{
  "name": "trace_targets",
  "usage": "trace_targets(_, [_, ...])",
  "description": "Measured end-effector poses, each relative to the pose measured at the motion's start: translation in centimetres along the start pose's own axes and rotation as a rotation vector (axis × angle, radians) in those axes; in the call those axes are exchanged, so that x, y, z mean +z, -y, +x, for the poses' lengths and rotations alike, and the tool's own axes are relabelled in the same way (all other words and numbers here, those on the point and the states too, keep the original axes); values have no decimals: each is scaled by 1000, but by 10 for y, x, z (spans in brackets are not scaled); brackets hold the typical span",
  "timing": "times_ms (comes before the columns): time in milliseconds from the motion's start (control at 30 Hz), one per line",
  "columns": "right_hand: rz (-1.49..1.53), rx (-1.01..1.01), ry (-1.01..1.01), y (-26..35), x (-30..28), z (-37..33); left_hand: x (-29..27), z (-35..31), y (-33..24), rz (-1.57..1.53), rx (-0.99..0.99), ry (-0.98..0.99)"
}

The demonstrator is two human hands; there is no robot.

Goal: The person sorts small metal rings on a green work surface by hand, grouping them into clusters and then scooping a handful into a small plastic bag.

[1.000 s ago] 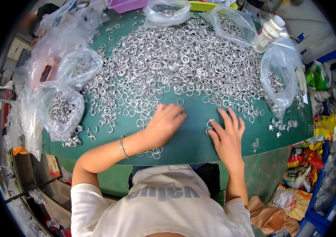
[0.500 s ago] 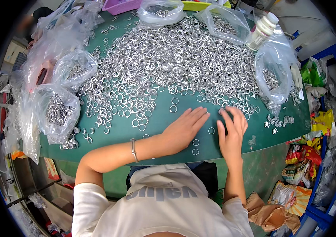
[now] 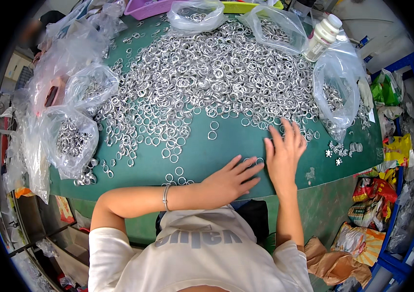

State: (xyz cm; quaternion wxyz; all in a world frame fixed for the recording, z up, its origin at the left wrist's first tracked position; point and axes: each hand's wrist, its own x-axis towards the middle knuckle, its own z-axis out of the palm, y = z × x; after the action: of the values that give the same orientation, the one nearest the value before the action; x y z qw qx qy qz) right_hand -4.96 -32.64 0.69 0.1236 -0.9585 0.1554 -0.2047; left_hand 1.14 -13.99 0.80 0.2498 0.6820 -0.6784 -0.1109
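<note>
A wide heap of silver metal rings (image 3: 226, 68) covers the middle and back of the green table (image 3: 134, 185). My left hand (image 3: 231, 182) lies low over the near edge, fingers apart, palm down. Beside its fingertips is a loose ring (image 3: 259, 161), and another is partly hidden by the fingers. My right hand (image 3: 286, 151) reaches to the heap's near right fringe, fingers spread and a little bent, touching or just above some rings. It grips nothing that I can see. A few more rings (image 3: 179, 171) lie by my left wrist, which wears a bangle (image 3: 166, 197).
Clear plastic bags of rings stand left (image 3: 70, 138), right (image 3: 335, 95) and back (image 3: 197, 14). A white bottle (image 3: 322, 38) is at the back right, near purple (image 3: 146, 7) and yellow-green (image 3: 246, 7) trays. Small flower-shaped pieces (image 3: 338, 151) lie at the right. Blue shelving (image 3: 401, 185) flanks the table.
My left hand has drawn back toward the near edge and its fingers have spread, uncovering rings by its wrist. My right hand has moved slightly forward to the heap's fringe.
</note>
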Motion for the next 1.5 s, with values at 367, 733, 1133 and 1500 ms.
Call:
trace_targets(367, [160, -59, 108, 17, -16, -18, -10, -40, 6, -45, -132, -131])
trace_targets(733, [161, -86, 260, 29, -30, -34, -10, -30, 5, -16, -175, -196])
trace_targets(1133, [25, -111, 83, 22, 17, 3, 7, -13, 0, 162, -38, 29])
trace_targets(1500, [304, -35, 61, 13, -12, -12, -8, -10, 16, 100, -197, -174])
